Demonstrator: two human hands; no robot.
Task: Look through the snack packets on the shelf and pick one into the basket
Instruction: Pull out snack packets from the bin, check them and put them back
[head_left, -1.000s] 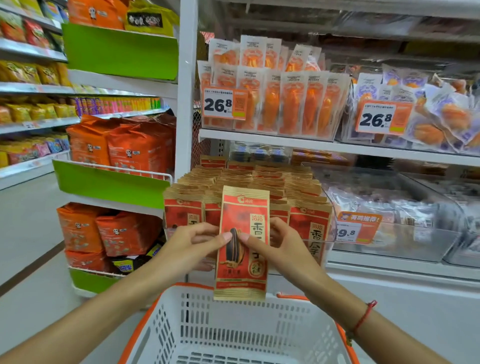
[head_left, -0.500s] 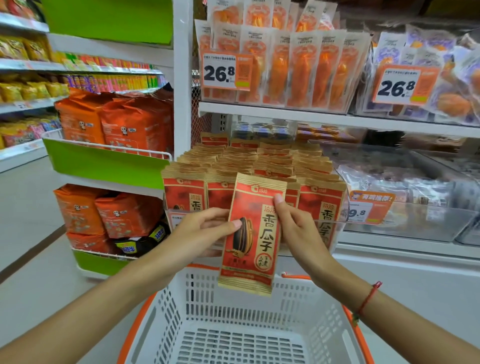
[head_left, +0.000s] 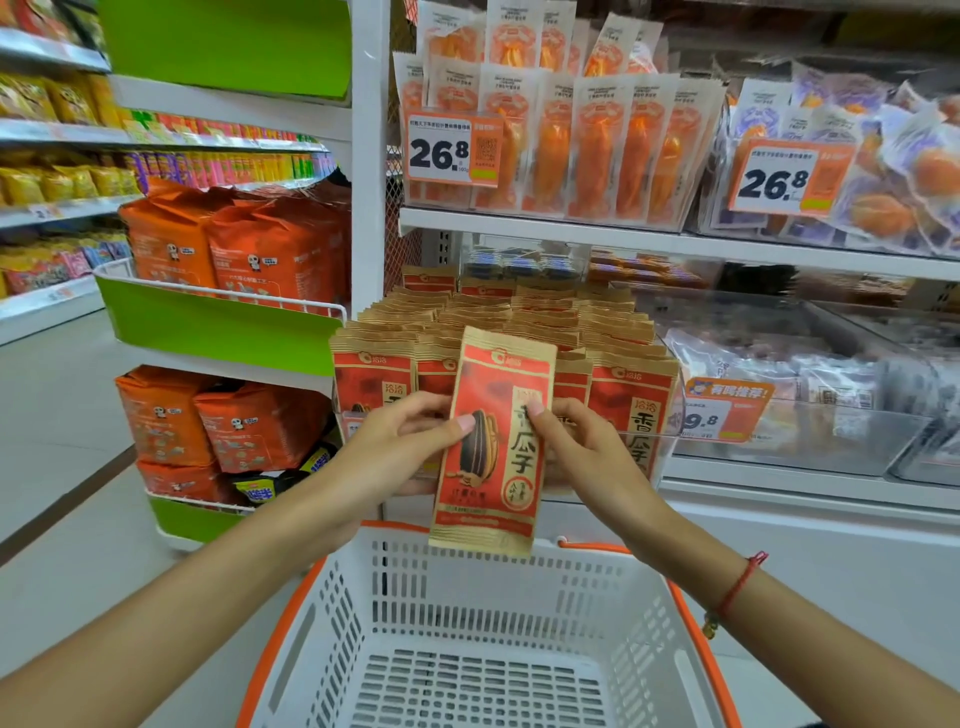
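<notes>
Packet (head_left: 493, 441) pinched by left hand (head_left: 400, 447) and right hand (head_left: 576, 452) above basket (head_left: 467, 649), stocked packets (head_left: 519, 322) behind

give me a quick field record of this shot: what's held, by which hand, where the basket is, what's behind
held item: red and tan paper sunflower seed packet, upright, above the basket's far rim
left hand: pinches the packet's left edge
right hand: pinches the packet's right side, red string bracelet on the wrist
basket: white plastic basket with orange rim, below the hands, nothing seen inside
behind: rows of matching seed packets on the shelf
price tags: orange 26.8 tag above, 9.8 tag at right
</notes>
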